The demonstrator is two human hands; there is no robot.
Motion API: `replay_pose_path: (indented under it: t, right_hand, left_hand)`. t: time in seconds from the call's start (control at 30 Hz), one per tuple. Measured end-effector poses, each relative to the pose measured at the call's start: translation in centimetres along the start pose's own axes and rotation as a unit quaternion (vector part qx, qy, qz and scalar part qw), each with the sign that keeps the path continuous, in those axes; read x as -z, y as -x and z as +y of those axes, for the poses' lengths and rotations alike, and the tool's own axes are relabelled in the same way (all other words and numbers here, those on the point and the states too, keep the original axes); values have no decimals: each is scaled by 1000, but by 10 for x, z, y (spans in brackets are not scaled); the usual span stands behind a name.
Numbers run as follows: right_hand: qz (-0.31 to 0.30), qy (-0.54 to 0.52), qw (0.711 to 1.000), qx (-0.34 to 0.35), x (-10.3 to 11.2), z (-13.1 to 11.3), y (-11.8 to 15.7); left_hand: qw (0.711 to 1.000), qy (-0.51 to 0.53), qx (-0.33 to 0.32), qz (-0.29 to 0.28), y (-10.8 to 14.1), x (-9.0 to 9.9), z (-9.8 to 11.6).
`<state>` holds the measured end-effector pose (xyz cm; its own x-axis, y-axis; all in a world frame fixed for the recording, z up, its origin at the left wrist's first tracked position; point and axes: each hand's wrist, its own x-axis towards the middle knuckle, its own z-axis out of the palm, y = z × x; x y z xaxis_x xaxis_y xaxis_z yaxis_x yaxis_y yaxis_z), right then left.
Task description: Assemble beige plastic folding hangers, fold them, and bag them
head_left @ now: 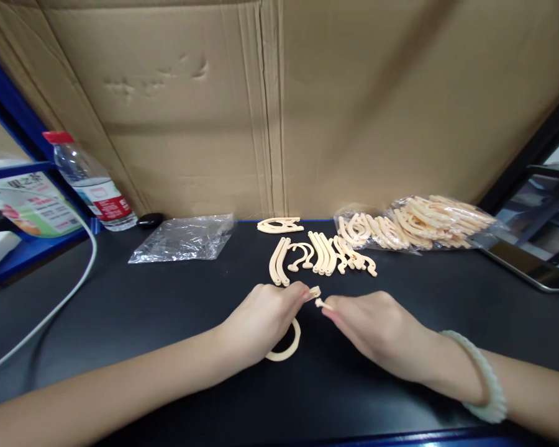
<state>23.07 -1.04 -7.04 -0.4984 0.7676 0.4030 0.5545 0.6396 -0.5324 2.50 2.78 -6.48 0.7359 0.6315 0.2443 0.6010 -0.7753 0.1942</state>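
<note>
At the middle of the black table, my left hand is closed on a cream plastic piece whose end sticks out past the fingertips. A cream ring-shaped part shows under that hand, partly hidden by it. My right hand pinches a small cream piece with a knobbed tip. The two held ends are close together, with a small gap between them. Beyond the hands lie curved cream strips, hook-shaped pieces and several more strips.
Clear bags of cream parts lie at the back right, beside a dark tablet-like object. A flat plastic bag, black mouse and bottle stand back left. A white cable crosses the left side. Cardboard rises behind.
</note>
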Motion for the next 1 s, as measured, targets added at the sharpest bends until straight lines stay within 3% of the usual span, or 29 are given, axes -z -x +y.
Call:
replay_pose_path:
  t: [0.07, 0.2, 0.3, 0.37, 0.47, 0.57, 0.77, 1.0]
  right_hand:
    - [41, 37, 996, 76, 1, -2, -1]
    - [161, 65, 976, 129, 23, 6, -10]
    - [258, 116, 953, 110, 50, 24, -17]
    - [283, 125, 947, 90, 63, 41, -19]
    - [256, 151, 950, 95, 65, 65, -21]
    - [187, 181, 959, 111, 54, 84, -21]
    - [67, 247, 963, 90, 45, 102, -20]
    - [0, 308, 949, 61, 48, 96, -17]
  left_hand:
    - [995, 91, 43, 15, -1, -1, 1]
    - [964, 235, 110, 56, -4, 2, 2]
    - [901, 382, 194, 63, -7, 5, -1]
    - [845, 477, 233, 62, -8, 7, -3]
    - [783, 560, 260, 72, -8, 9, -6]
    - [754, 593, 268, 92, -7, 10, -7]
    - [734, 608, 278, 119, -6, 11, -6]
    - [726, 611, 283, 141, -6, 14, -2]
